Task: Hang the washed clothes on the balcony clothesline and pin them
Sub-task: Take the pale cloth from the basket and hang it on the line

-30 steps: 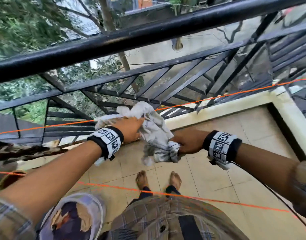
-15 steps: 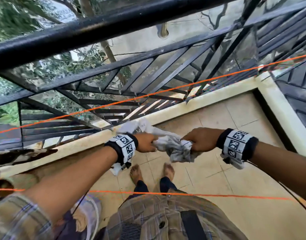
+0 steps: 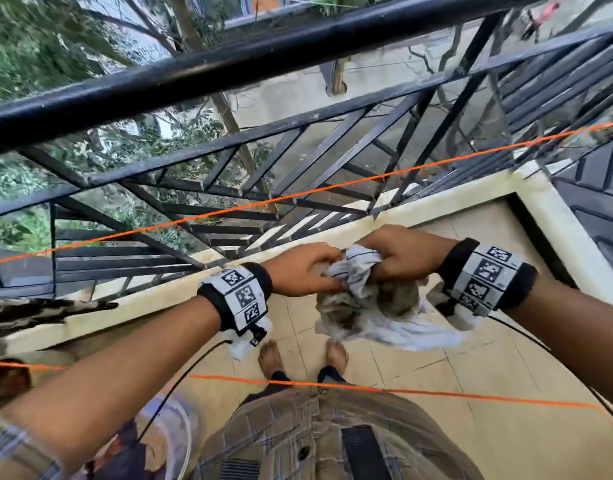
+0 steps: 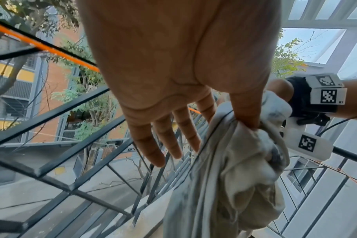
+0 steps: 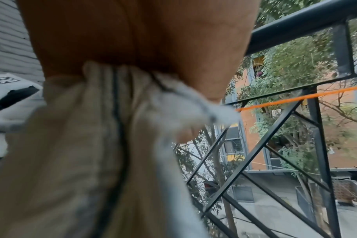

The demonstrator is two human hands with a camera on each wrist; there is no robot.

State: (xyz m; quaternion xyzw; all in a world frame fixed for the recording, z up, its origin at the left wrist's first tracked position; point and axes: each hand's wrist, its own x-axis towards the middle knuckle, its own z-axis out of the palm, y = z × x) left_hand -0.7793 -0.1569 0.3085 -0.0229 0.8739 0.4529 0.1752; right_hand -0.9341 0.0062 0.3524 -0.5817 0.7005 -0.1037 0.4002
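Washed cloth (image 3: 363, 303), pale with thin dark stripes, is bunched between both hands above the balcony floor (image 3: 471, 393), short of the far orange clothesline (image 3: 298, 195) by the railing (image 3: 263, 57) and beyond the near orange line (image 3: 436, 393). The left hand (image 3: 299, 271) pinches an edge between thumb and forefinger, its other fingers (image 4: 165, 141) hanging straight and free. The right hand (image 3: 402, 254) seems closed round a gathered wad, though its wrist view is blurred and shows no fingers plainly. The step in hand looks like finding the edges and shaking the piece open; nothing of it is on a line yet. Next it needs spreading wide, lifting over a line and draping evenly. No pins are visible.
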